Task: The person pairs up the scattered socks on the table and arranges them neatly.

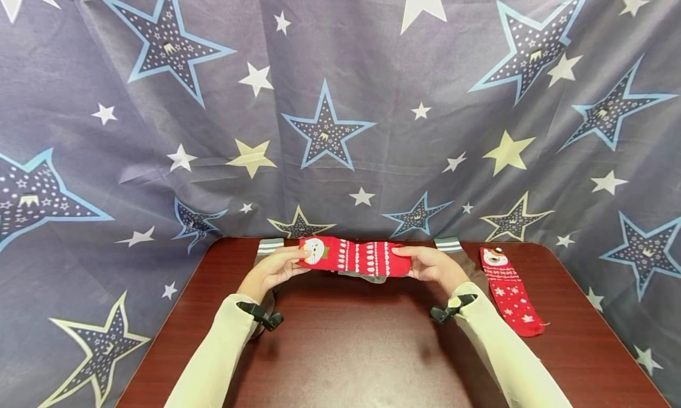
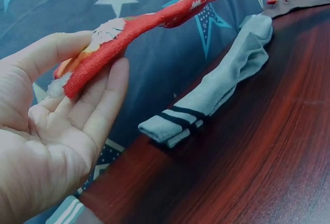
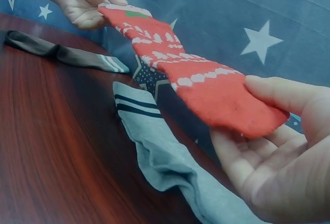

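A red knitted sock [image 1: 362,257] with white patterns and a white animal face is held stretched sideways above the far part of the table. My left hand [image 1: 276,269] pinches its cuff end, thumb on top and fingers beneath. At the toe end, my right hand [image 1: 433,267] grips it the same way, as the right wrist view shows. Below the held sock lies a grey sock [image 2: 227,80] with two black stripes at its cuff; the head view mostly hides it.
A brown sock [image 3: 77,56] with white cuff stripes lies on the left, and another brown sock [image 1: 473,260] on the right, partly under my arm. Further right rests a second red sock [image 1: 511,295]. A star-printed curtain [image 1: 340,189] hangs behind the dark wooden table [image 1: 340,349].
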The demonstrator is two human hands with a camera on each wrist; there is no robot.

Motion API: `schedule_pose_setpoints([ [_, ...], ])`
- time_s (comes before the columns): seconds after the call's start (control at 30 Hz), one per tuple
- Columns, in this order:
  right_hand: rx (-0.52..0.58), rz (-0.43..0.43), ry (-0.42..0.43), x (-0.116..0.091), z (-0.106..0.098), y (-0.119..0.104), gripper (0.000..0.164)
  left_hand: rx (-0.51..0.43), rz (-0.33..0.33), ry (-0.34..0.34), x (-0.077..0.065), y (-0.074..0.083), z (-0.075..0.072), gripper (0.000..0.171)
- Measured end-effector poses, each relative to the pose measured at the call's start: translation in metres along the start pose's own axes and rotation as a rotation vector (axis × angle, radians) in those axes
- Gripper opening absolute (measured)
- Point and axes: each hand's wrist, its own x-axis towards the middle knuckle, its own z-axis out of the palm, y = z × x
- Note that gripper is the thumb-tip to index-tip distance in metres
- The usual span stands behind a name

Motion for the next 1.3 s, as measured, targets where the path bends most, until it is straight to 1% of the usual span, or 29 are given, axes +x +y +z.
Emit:
schedule_pose_setpoints([
  [0.1,-0.014,0.000,-0.023,-0.007,0.000,-0.004,0.029,0.007,0.003,0.005,0.002,-0.001,0.004,0.022],
  [0.17,-0.020,0.001,-0.034,-0.011,-0.001,-0.007,0.028,0.003,-0.002,0.012,0.003,-0.002,0.006,0.020],
  [0.3,-0.038,-0.004,-0.058,-0.015,-0.008,-0.007,0.021,-0.009,-0.012,0.012,0.005,-0.004,0.010,0.028],
  [0.33,-0.035,-0.004,-0.052,-0.016,-0.009,-0.007,0.019,-0.012,-0.013,0.009,0.005,-0.005,0.010,0.030],
  [0.43,-0.032,-0.007,-0.045,-0.017,-0.014,-0.006,0.017,-0.003,-0.013,0.002,0.006,-0.006,0.013,0.028],
  [0.5,-0.021,0.001,-0.031,-0.018,-0.017,-0.006,0.019,-0.007,-0.014,0.004,0.006,-0.005,0.015,0.027],
  [0.57,-0.013,0.014,-0.022,-0.018,-0.019,-0.007,0.025,-0.011,-0.018,0.005,0.006,-0.005,0.017,0.028],
  [0.63,-0.014,0.024,-0.025,-0.018,-0.022,-0.007,0.032,-0.019,-0.022,0.004,0.005,-0.005,0.019,0.033],
  [0.7,-0.023,0.034,-0.029,-0.018,-0.025,-0.007,0.035,-0.021,-0.026,0.001,0.005,-0.004,0.020,0.041],
  [0.77,-0.041,0.030,-0.048,-0.019,-0.028,-0.008,0.031,-0.014,-0.032,0.003,0.005,-0.004,0.021,0.049],
  [0.83,-0.071,0.021,-0.085,-0.020,-0.031,-0.008,0.020,-0.009,-0.041,0.019,0.006,-0.005,0.021,0.053],
  [0.9,-0.093,0.005,-0.133,-0.021,-0.034,-0.008,0.008,0.001,-0.042,0.030,0.008,-0.006,0.021,0.055],
  [0.93,-0.088,-0.002,-0.174,-0.019,-0.039,-0.007,0.006,0.008,-0.042,0.033,0.009,-0.007,0.021,0.055],
  [1.0,-0.111,-0.011,-0.208,-0.020,-0.043,-0.007,0.013,0.015,-0.035,0.034,0.010,-0.007,0.021,0.053],
  [1.07,-0.124,-0.012,-0.201,-0.020,-0.045,-0.008,0.014,0.019,-0.027,0.027,0.011,-0.008,0.021,0.046],
  [1.13,-0.137,-0.007,-0.167,-0.020,-0.047,-0.008,0.011,0.023,-0.021,0.011,0.011,-0.008,0.021,0.035],
  [1.17,-0.153,-0.003,-0.124,-0.023,-0.043,-0.009,0.009,0.022,-0.021,0.006,0.011,-0.008,0.021,0.029],
  [1.23,-0.148,0.008,-0.078,-0.025,-0.042,-0.010,0.018,0.032,-0.025,-0.007,0.010,-0.008,0.021,0.020],
  [1.3,-0.139,0.018,-0.053,-0.027,-0.040,-0.012,0.029,0.037,-0.032,-0.011,0.010,-0.009,0.021,0.017],
])
